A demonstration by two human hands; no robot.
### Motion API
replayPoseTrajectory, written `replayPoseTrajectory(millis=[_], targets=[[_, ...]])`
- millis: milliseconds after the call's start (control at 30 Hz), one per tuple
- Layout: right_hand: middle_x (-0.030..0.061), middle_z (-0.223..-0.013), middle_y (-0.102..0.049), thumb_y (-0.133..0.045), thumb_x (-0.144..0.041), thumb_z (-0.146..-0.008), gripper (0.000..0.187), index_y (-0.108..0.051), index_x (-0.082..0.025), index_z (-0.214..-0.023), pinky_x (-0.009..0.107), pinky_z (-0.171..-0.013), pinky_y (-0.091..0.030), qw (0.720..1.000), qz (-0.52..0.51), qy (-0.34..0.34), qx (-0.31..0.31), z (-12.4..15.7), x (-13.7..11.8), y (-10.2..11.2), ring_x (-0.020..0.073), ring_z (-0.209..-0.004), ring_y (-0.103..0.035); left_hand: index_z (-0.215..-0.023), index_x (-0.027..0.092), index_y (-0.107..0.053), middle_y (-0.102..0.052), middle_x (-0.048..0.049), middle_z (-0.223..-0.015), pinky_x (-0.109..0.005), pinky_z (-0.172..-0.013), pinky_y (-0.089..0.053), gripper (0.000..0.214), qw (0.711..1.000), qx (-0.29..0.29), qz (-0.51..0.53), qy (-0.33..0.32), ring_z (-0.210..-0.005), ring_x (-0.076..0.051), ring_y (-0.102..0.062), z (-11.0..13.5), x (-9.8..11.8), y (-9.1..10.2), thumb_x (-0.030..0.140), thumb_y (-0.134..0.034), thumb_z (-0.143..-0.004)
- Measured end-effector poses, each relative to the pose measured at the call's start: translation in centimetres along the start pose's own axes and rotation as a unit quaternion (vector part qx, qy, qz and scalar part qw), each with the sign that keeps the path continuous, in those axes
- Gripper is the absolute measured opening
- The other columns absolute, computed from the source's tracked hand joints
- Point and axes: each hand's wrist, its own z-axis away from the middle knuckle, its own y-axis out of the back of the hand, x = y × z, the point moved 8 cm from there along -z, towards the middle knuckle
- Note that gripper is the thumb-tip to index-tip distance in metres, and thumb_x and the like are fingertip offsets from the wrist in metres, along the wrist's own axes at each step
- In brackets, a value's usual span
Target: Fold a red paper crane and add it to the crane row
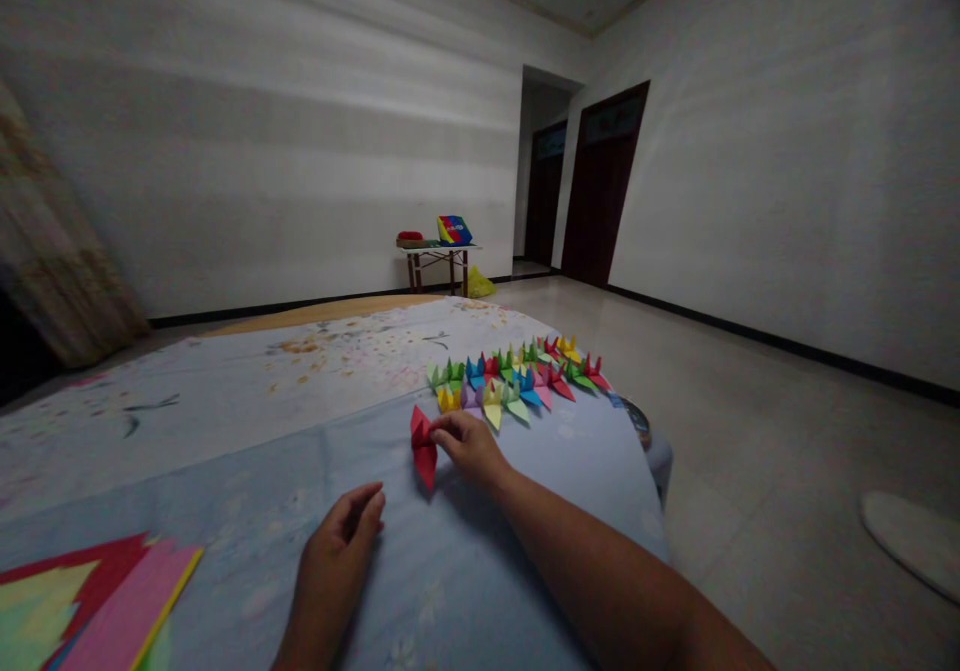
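And here is the red paper figure (424, 451), right at the middle of the frame, a little below centre, one long point up and the other down. The right hand (472, 446) has it! Thumb and forefinger pinch its right edge, the rest of the fingers folded in behind; whether its lower point touches the pale blue cloth (247, 541), I can't tell.

Down and to the left, the left hand (341, 536) waits near it, fingers loosely curled, thumb a little parted from them, nothing visible in its grasp and not touching the figure.

The step in hand looks to be handling and setting a finished-looking figure, folding apparently done. The next move, as I judge it, calls for a light pinch, a steady wrist and clearance from the neighbours, because just beyond the right hand, right of centre, sit the rows of folded figures (529, 389), packed close in yellow, green, blue, pink and red. One knock there could topple several.

Further out, lower left: the coloured sheets (131, 606), fanned flat, pink and red showing beside pale yellow and green. Flowered white cloth (225, 381) spreads across the left middle, and in the background, just above centre, a small table (452, 266) carries a bright multicoloured box (454, 230), with a yellow bag (480, 284) on the floor beside it.
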Motion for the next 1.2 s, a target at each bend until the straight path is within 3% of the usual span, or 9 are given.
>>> replayPoseTrajectory(millis=[233,400,533,733,933,1200], targets=[[-0.0002,-0.068,-0.063,-0.054,-0.017,-0.075,0.011,-0.065,-0.015,-0.079,0.021,-0.058,-0.041,0.997,0.018,-0.04,-0.064,-0.8,1.9,-0.9,0.0114,-0.062,-0.056,-0.087,0.018,-0.067,-0.068,-0.0041,-0.077,-0.029,-0.065,-0.05,0.044,0.999,0.018,0.026,-0.021,-0.066,-0.02,-0.063,0.4,1.0,0.1,0.056,-0.061,-0.064],[-0.0005,-0.062,-0.061,-0.06,-0.017,-0.072,0.014,-0.067,-0.016,-0.084,0.02,-0.048,-0.035,0.99,0.102,-0.028,-0.092,-1.3,1.5,-1.3,0.0111,-0.053,-0.053,-0.088,0.018,-0.067,-0.068,-0.0042,-0.078,-0.03,-0.066,-0.05,0.041,0.999,0.006,0.031,-0.016,-0.069,-0.021,-0.063,0.4,0.6,-0.3,0.053,-0.061,-0.067],[0.0,-0.067,-0.064,-0.059,-0.018,-0.075,0.01,-0.068,-0.018,-0.078,0.02,-0.055,-0.038,0.971,0.195,0.035,-0.134,-3.4,-0.3,-1.6,0.0114,-0.06,-0.056,-0.089,0.017,-0.067,-0.068,-0.0053,-0.079,-0.031,-0.067,-0.05,0.041,0.999,0.001,0.047,-0.009,-0.072,-0.022,-0.062,0.4,0.6,-0.4,0.051,-0.06,-0.067],[0.0053,-0.09,-0.066,-0.051,-0.016,-0.079,0.019,-0.068,-0.021,-0.085,0.029,-0.074,-0.034,0.934,0.326,0.07,-0.125,-9.8,-2.3,-1.3,0.0187,-0.085,-0.056,-0.091,0.018,-0.066,-0.068,-0.0056,-0.079,-0.031,-0.068,-0.049,0.038,0.999,-0.003,0.055,0.0,-0.074,-0.023,-0.063,0.5,0.1,-0.7,0.048,-0.059,-0.07],[0.0071,-0.087,-0.068,-0.052,-0.019,-0.079,0.019,-0.07,-0.023,-0.085,0.035,-0.08,-0.027,0.888,0.437,0.049,-0.135,-13.6,-1.1,-3.5,0.0236,-0.095,-0.048,-0.091,0.017,-0.065,-0.067,-0.0065,-0.08,-0.032,-0.071,-0.049,0.036,0.998,-0.011,0.058,0.0,-0.08,-0.024,-0.062,0.5,-0.4,-0.9,0.046,-0.057,-0.073],[0.0083,-0.1,-0.063,-0.05,-0.025,-0.081,0.022,-0.069,-0.028,-0.09,0.037,-0.077,-0.026,0.853,0.504,0.015,-0.137,-14.4,1.0,-4.1,0.0269,-0.101,-0.041,-0.098,0.016,-0.062,-0.067,-0.0078,-0.089,-0.035,-0.078,-0.049,0.036,0.999,-0.03,0.041,-0.006,-0.086,-0.023,-0.062,0.5,-1.0,-1.4,0.045,-0.051,-0.079]])
